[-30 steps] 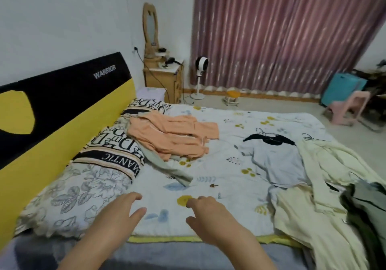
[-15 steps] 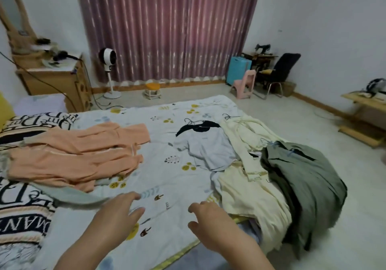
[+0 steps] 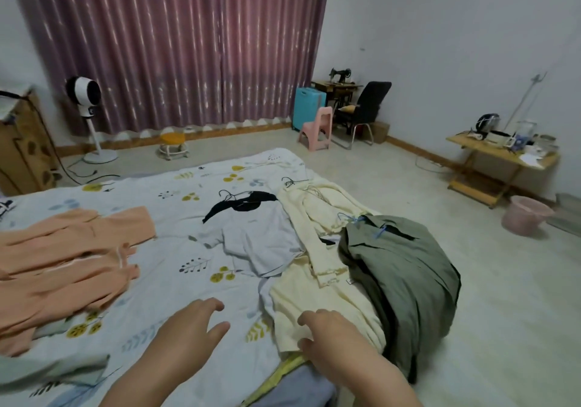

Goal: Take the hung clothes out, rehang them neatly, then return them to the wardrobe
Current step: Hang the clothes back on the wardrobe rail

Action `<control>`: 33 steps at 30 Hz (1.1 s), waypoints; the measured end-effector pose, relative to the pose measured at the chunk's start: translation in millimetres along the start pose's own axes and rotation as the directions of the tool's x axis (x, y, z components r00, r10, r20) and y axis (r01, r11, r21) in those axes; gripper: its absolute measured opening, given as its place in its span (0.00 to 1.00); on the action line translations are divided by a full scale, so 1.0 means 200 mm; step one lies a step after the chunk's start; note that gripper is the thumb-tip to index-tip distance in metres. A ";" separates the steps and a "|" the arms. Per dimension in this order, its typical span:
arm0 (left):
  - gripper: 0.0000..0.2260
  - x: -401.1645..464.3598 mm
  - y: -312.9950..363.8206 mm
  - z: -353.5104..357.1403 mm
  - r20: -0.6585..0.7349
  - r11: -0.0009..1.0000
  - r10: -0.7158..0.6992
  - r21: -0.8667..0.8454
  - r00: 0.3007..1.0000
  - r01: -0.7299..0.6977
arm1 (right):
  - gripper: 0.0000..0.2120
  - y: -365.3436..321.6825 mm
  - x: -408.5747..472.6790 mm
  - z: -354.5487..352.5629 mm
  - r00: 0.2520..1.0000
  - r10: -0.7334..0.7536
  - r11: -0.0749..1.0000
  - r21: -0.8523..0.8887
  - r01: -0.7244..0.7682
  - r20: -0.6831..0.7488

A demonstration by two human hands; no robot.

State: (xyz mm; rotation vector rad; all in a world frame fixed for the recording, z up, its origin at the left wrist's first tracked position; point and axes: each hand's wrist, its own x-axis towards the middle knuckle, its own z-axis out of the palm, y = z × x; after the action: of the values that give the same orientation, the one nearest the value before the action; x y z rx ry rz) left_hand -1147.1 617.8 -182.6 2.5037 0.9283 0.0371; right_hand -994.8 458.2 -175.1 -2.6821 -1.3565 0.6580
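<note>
- Both hands were spread, holding nothing: left hand (image 3: 191, 328) over the sheet, right hand (image 3: 330, 334) now over the cream garment (image 3: 317, 309).
- The view had swung right from the pillows toward the clothes pile, so picking up a garment for rehanging probably came next.

Both arms reach forward, palms down. The left hand (image 3: 191, 328) hovers with fingers loosely spread and relaxed, gripping nothing. The right hand (image 3: 330, 332) sits beside it, fingers gently curved, also holding nothing.

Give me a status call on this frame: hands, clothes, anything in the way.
Left hand open, holding nothing. Right hand open over the cream shirt. Clothes heaped on the bed, green shirt hanging off the edge. Nothing in the way.
</note>
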 end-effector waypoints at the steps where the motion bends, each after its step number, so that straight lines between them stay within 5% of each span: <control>1: 0.17 0.05 0.06 0.02 0.003 1.000 0.003 0.002 1.000 -0.003 | 0.17 0.07 0.02 -0.03 1.000 0.005 1.000 0.000 -0.005 -0.005; 17: 0.17 0.79 0.83 0.40 0.154 0.997 0.074 -0.032 0.985 -0.070 | 0.16 1.01 0.34 -0.38 0.989 0.142 0.989 0.039 -0.140 -0.041; 33: 0.17 1.98 1.22 0.69 0.273 0.989 0.137 -0.090 0.952 -0.117 | 0.18 1.64 1.28 -0.56 0.947 0.295 0.948 0.083 -0.306 0.124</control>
State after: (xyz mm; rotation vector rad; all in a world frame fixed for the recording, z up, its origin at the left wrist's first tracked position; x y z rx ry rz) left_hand -667.9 644.7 -251.0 2.4171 0.6385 -0.2314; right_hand -569.9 472.8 -240.6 -2.8320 -0.9074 0.8880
